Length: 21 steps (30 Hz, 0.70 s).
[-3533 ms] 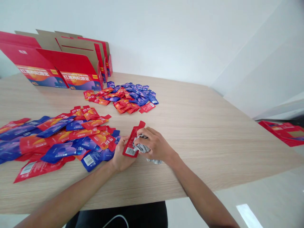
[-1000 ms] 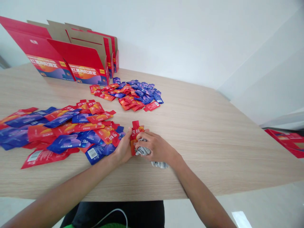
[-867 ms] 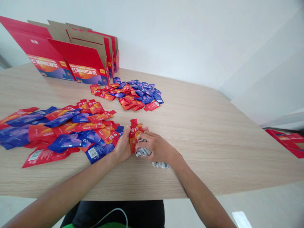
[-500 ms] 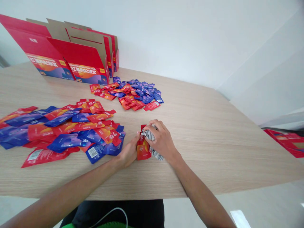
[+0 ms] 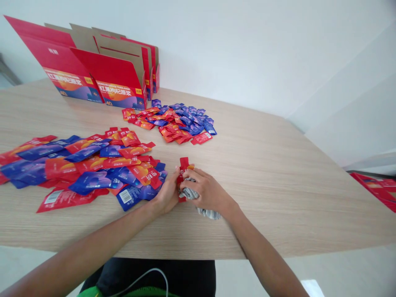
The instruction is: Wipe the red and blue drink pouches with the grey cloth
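Observation:
My left hand [image 5: 168,195] grips a small red sachet [image 5: 183,164] upright just above the wooden table [image 5: 278,173]. Only the sachet's top shows between my hands. My right hand [image 5: 208,190] is closed on a crumpled grey-and-white striped cloth [image 5: 208,213] and presses it against the sachet's face. Both hands sit near the table's front edge, right of a large spread of red and blue sachets [image 5: 80,165].
A second, smaller pile of red and blue sachets [image 5: 173,121] lies farther back. Open red cardboard boxes [image 5: 102,78] stand at the far left by the wall. More red packaging [image 5: 379,189] lies off the table at the right.
The sachet lay flat half a second ago with the cloth rubbing its upper part. Now it stands upright again and the cloth is lower on it. The camera view shifted slightly.

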Available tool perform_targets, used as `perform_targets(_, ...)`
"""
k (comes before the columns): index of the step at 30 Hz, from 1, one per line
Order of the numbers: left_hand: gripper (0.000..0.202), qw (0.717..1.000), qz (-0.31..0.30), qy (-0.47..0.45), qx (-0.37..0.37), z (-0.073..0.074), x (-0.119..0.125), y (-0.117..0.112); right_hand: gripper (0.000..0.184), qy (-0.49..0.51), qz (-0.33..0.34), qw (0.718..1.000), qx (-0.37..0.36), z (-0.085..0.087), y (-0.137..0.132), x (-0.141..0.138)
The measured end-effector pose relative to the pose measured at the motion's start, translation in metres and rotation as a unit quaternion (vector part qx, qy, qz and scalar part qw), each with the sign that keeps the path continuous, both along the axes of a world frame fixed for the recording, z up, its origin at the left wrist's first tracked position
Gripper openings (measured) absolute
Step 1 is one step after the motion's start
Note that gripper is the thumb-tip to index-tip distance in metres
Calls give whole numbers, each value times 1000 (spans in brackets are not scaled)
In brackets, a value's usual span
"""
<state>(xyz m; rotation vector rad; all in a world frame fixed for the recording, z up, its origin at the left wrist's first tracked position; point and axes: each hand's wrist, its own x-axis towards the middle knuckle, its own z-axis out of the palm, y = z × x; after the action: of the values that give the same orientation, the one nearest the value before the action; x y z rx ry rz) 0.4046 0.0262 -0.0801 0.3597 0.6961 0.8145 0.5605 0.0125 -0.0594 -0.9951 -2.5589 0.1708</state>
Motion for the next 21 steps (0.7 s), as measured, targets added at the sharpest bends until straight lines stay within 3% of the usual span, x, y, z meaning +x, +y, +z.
perform_targets(6,37,995,-18,-37,89,-14,9,-7,25,81,-163,981,61,2,4,7)
perform_targets(10,48,988,-11,6,156,-26,14,-9,25,102,-229,964,88,0,4,8)
perform_targets(14,60,979,-24,76,189,-34,11,-10,24,97,-204,971,82,0,4,10)
perform_targets(21,67,952,9,185,244,-28,8,-11,23,54,-105,991,60,8,3,16)
